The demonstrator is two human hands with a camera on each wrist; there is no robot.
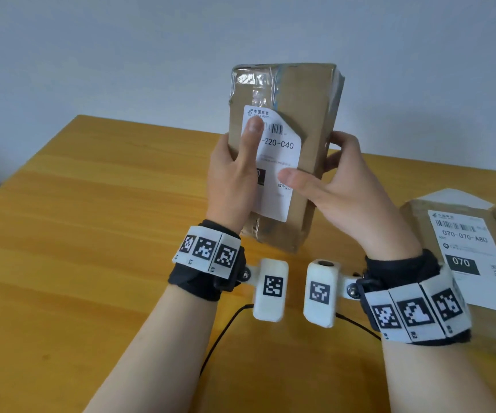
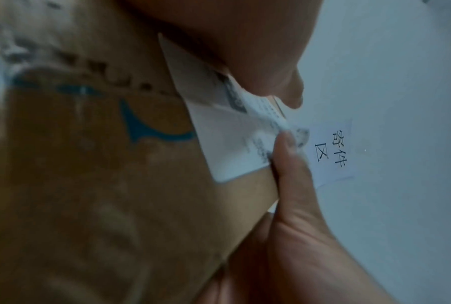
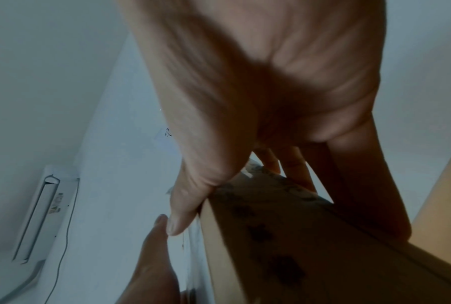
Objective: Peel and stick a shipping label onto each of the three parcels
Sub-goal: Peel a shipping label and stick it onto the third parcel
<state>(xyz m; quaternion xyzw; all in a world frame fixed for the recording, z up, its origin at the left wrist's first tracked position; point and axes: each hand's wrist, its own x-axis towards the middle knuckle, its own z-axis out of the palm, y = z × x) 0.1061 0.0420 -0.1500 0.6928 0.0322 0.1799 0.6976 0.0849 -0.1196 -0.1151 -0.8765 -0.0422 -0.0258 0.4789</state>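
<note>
Nearest the head camera: two bare forearms, each with a black wrist strap carrying white tags printed with black square codes and a small white camera block. Above them, held upright over a yellow wooden table (image 1: 71,234): brown cardboard parcel (image 1: 306,120), wrapped in clear tape. On its near face: white shipping label (image 1: 282,156), printed with a barcode and "-220-C40", top right corner lifted away from the cardboard. Left hand (image 1: 232,186) gripping the parcel's left edge, fingers hidden behind it, thumb lying straight up across the label and pressing on it. Right hand (image 1: 339,180) gripping the parcel's right edge, fingers curled round the side and back, thumb pressing the label's lower right part. At the table's right edge, lying flat: second parcel (image 1: 419,228), bearing its own white label (image 1: 473,257) marked "070-070-A80". Just right of it, a sliver of more cardboard, cut off by the frame. Behind the table: plain pale wall. On that wall in the left wrist view: paper sign (image 2: 333,148) with printed characters.
</note>
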